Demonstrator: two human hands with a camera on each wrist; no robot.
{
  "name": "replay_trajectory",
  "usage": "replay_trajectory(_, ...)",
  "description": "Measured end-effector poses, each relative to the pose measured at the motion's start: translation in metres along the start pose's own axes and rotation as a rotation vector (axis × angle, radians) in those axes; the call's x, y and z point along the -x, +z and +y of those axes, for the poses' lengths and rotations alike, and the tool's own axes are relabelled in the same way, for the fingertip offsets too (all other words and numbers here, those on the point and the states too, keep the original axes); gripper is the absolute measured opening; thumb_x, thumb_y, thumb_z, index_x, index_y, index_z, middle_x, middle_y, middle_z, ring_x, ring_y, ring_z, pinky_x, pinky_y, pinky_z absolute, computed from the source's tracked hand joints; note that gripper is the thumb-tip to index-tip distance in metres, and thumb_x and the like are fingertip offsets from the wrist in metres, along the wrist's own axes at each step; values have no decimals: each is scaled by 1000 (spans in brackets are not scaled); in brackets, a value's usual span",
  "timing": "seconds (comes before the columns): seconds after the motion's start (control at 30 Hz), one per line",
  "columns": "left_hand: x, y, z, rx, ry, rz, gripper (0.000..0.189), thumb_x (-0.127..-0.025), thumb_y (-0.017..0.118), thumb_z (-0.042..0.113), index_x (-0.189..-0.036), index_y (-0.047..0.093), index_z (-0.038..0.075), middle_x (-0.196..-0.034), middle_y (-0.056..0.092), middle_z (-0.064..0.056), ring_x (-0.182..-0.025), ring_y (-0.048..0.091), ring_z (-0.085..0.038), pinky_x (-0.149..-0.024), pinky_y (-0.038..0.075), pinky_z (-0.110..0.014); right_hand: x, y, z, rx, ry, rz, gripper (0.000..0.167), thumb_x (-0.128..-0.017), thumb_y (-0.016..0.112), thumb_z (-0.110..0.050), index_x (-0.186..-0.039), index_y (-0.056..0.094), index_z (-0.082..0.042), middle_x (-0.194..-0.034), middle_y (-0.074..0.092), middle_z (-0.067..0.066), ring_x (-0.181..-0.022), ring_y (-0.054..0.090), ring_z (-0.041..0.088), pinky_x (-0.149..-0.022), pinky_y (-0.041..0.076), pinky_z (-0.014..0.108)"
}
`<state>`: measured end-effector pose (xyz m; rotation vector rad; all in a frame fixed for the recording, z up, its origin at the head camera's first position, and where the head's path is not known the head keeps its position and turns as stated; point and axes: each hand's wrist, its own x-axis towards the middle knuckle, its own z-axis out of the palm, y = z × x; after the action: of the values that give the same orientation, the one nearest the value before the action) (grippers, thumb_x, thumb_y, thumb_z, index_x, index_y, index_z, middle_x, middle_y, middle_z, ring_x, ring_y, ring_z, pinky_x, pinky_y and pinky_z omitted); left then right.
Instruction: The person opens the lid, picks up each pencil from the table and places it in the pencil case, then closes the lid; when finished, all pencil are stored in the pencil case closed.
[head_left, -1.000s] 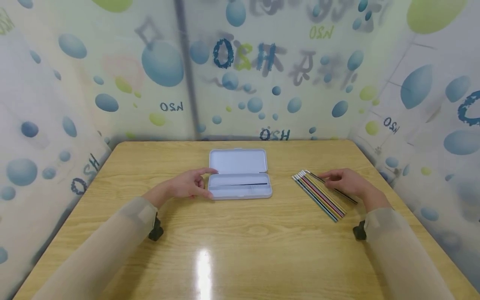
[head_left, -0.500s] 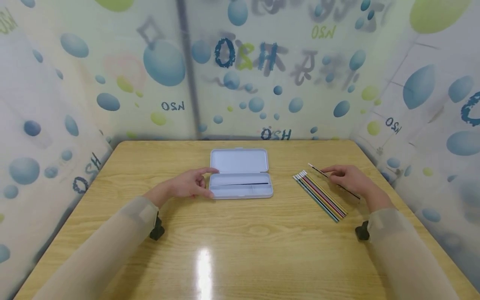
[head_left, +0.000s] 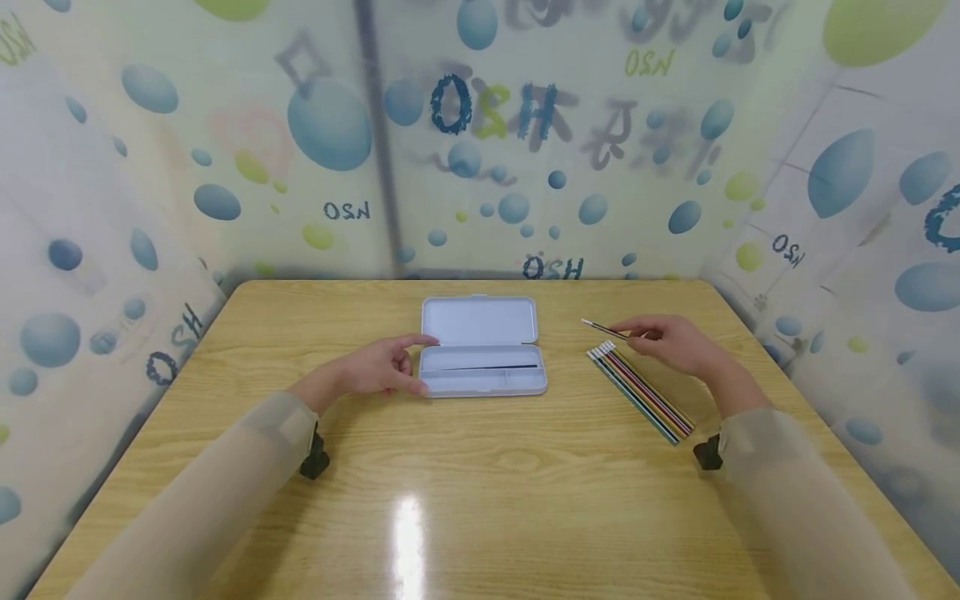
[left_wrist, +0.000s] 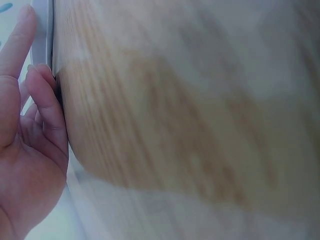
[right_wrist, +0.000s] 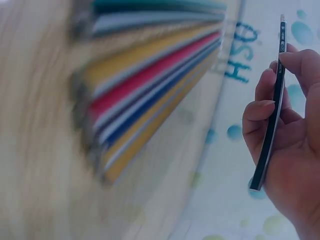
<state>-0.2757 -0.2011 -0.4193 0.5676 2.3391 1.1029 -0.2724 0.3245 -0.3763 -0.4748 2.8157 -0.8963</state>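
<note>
An open white pencil case (head_left: 483, 382) lies on the table, its lid (head_left: 480, 320) folded back. One dark pencil (head_left: 491, 367) lies in its long rear compartment. My left hand (head_left: 378, 367) rests at the case's left end, straight index finger and thumb touching its back and front corners, other fingers curled. My right hand (head_left: 675, 343) pinches a black pencil (right_wrist: 276, 107) with a white end between thumb and fingers, above the table. Just below it in the head view, a row of several striped pencils (head_left: 645, 396) lies slanted, white ends toward the back.
The wooden table (head_left: 480, 500) ends at a printed wall (head_left: 480, 200) behind, with more printed walls at both sides. A bright reflection shows on the table's front part. Dark wrist cameras (head_left: 315, 461) sit under the sleeves.
My right hand has lifted the black pencil from beside the row and moved it left and back, turning it flatter. The left hand stays at the case.
</note>
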Motion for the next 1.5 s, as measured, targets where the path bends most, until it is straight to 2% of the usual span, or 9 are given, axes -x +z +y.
replay_trajectory(0.3, 2, 0, 2, -13, -3, 8, 89, -95, 89, 31, -169, 41, 20, -86, 57, -4, -73, 50, -19, -60, 47, -28, -23, 17, -38, -26, -66, -38, 32, -110, 67, -21, -141, 76, -22, -119, 75, 11, -95, 63, 23, -79, 53, 33)
replay_trajectory(0.47, 2, 1, 2, -12, -4, 8, 89, -95, 89, 31, -169, 41, 21, -87, 56, -4, -74, 50, -19, -60, 47, -28, -35, 29, -54, -32, -95, -73, 33, -110, 66, -21, -140, 77, -24, -123, 76, 13, -94, 64, 23, -76, 53, 34)
replay_trajectory(0.73, 0, 2, 1, -14, -7, 12, 89, -95, 90, 31, -169, 41, 21, -86, 57, -3, -75, 51, -19, -60, 48, -28, -52, 46, -76, -8, -142, -116, 33, -110, 67, -20, -140, 77, -28, -129, 77, 8, -105, 64, 23, -91, 54, 39)
replay_trajectory(0.9, 1, 1, 1, -17, -7, 13, 89, -95, 90, 31, -169, 41, 21, -86, 56, -3, -74, 50, -19, -60, 47, -28, -62, 59, -92, -37, -169, -138, 30, -110, 67, -19, -138, 78, -25, -132, 78, 3, -105, 65, 22, -90, 53, 38)
replay_trajectory(1.03, 1, 0, 3, -20, -12, 12, 89, -95, 90, 31, -169, 41, 21, -85, 57, -3, -73, 50, -18, -60, 47, -28, -71, 69, -101, -62, -167, -157, 27, -109, 68, -20, -133, 80, -27, -132, 77, -2, -105, 63, 21, -90, 53, 37)
replay_trajectory(1.27, -1, -1, 2, -27, -2, 6, 89, -95, 89, 31, -169, 41, 20, -84, 57, -3, -72, 51, -18, -59, 48, -28, -87, 87, -114, -52, -193, -175, 28, -108, 70, -15, -129, 82, -28, -131, 76, 2, -110, 66, 22, -95, 55, 38)
replay_trajectory(1.5, 0, -1, 2, -22, -17, 5, 87, -94, 90, 33, -167, 44, 22, -83, 58, -3, -70, 52, -18, -60, 47, -27, -96, 107, -127, -52, -210, -205, 26, -108, 69, -15, -127, 83, -25, -128, 77, 1, -107, 66, 21, -94, 56, 37)
